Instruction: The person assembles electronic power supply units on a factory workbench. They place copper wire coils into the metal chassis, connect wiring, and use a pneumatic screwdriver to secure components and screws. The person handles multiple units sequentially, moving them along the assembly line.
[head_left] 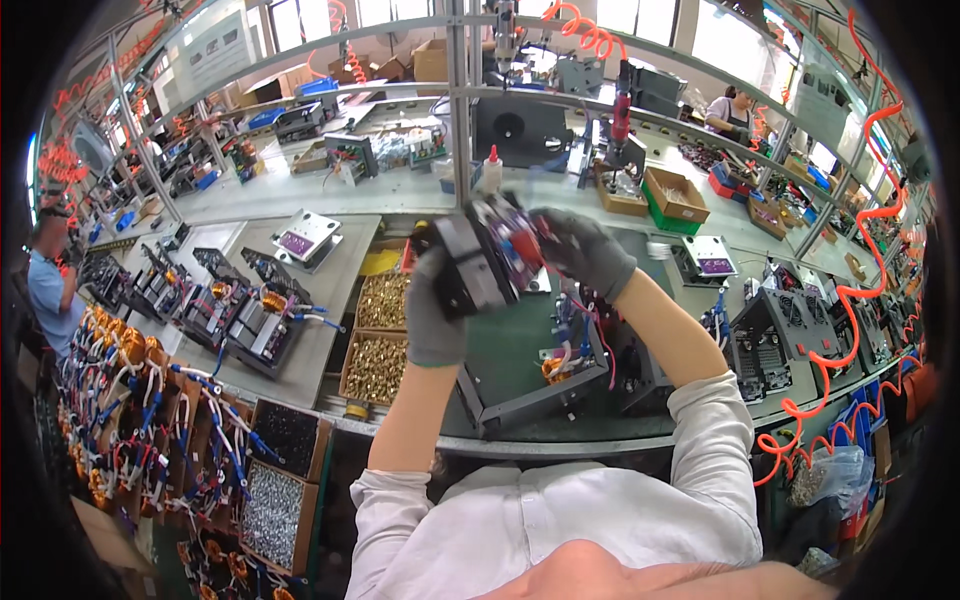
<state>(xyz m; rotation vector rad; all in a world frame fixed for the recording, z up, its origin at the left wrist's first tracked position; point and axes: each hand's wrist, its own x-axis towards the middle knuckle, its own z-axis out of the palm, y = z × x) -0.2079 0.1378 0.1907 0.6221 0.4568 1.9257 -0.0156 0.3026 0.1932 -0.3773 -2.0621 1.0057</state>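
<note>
Held up over the bench is a heat-sink circuit board assembly (470, 262), a grey metal block joined to a board with wires, somewhat blurred by motion. My left hand (436, 312), in a grey glove, is closed on its left side. On the other side my right hand (592, 252), gloved likewise, has its fingers closed around the edge of the board. Below them a dark metal chassis (540, 401) lies tilted on the green work mat (505, 345). Inside it are a copper-wound coil (553, 370) and loose blue and white wires.
Trays of brass fasteners (375, 365) stand left of the mat. A white bottle with a red tip (492, 168) is behind my hands. Red coiled air hoses (850, 330) hang at right, with a screwdriver (621, 105) overhead. Wired coils (150, 400) crowd the lower left.
</note>
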